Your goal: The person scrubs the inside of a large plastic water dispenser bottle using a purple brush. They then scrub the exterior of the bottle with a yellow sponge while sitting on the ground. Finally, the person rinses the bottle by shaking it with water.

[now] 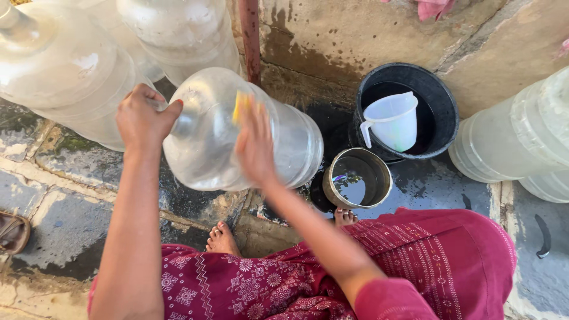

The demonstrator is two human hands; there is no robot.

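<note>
A large clear plastic water jug (pixel 207 142) lies tilted on its side above wet stone paving. My left hand (pixel 144 118) grips its neck at the left. Over the jug's rounded shoulder, my right hand (pixel 253 142) presses a yellow sponge (pixel 239 105) against the plastic; the hand is blurred. My bare feet (pixel 222 239) and dark red patterned skirt (pixel 379 266) fill the bottom of the view.
More clear jugs stand at the top left (pixel 59 65), top middle (pixel 178 35) and right (pixel 515 136). A black bucket (pixel 441 98) of water holds a white measuring jug (pixel 392 121). A small metal pot (pixel 357 178) of water sits beside my foot. A sandal (pixel 12 231) lies at the left edge.
</note>
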